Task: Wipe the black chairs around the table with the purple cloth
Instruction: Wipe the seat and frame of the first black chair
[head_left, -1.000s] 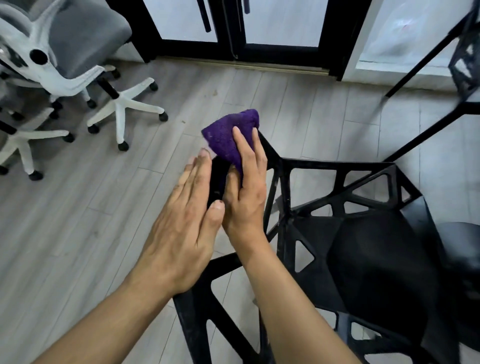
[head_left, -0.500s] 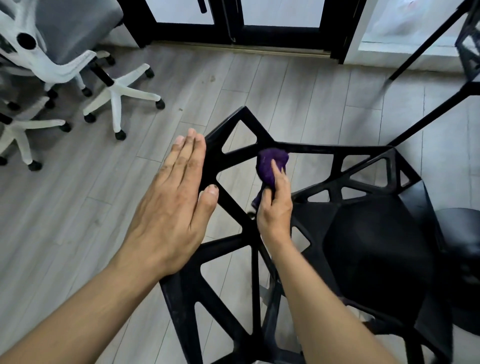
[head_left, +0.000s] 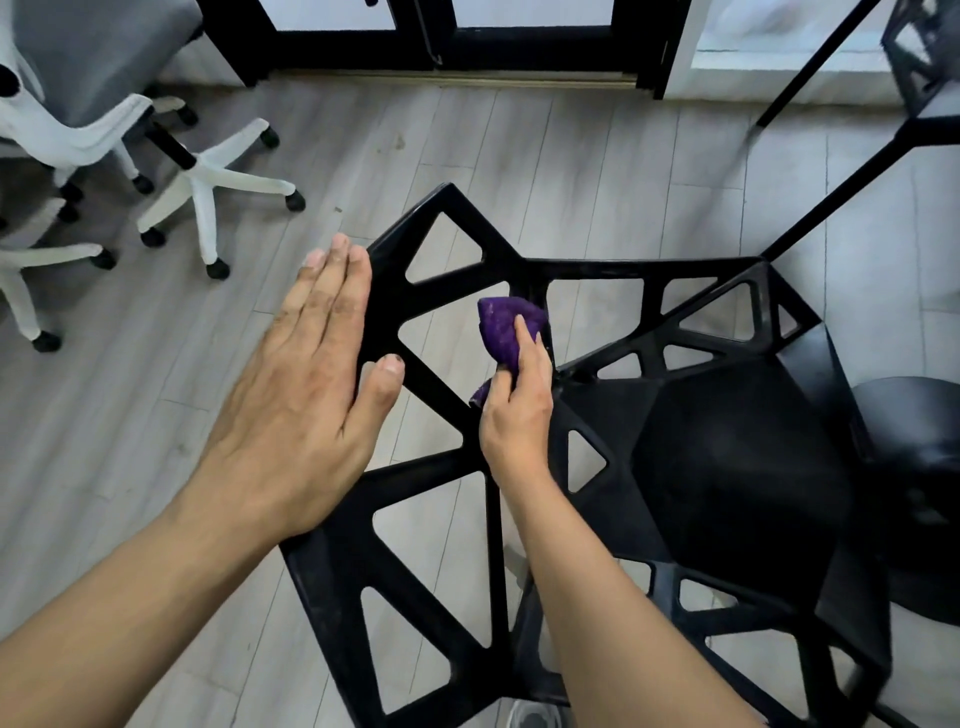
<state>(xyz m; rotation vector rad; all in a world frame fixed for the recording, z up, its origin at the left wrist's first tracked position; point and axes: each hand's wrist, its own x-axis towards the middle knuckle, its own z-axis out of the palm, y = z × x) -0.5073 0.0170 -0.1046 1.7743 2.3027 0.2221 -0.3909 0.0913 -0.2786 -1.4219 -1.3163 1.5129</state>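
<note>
One crumpled purple cloth (head_left: 506, 330) bulges past the curled fingers of the right hand (head_left: 517, 415), against the black chair (head_left: 727, 467). The left hand (head_left: 306, 395) lies flat, fingers straight.

Black chair (head_left: 727, 467) fills centre and right. Its backrest is a lattice of triangular gaps, with floor (head_left: 519, 156) showing through. Left hand (head_left: 306, 395) lies flat along the backrest's outer left edge. Right hand (head_left: 519, 415) holds the purple cloth (head_left: 504, 327) against a central strut. Open floor beyond the chair top. White office chair bases (head_left: 208, 182) crowd upper left. Black slanted bars (head_left: 831, 171) cross upper right.
</note>
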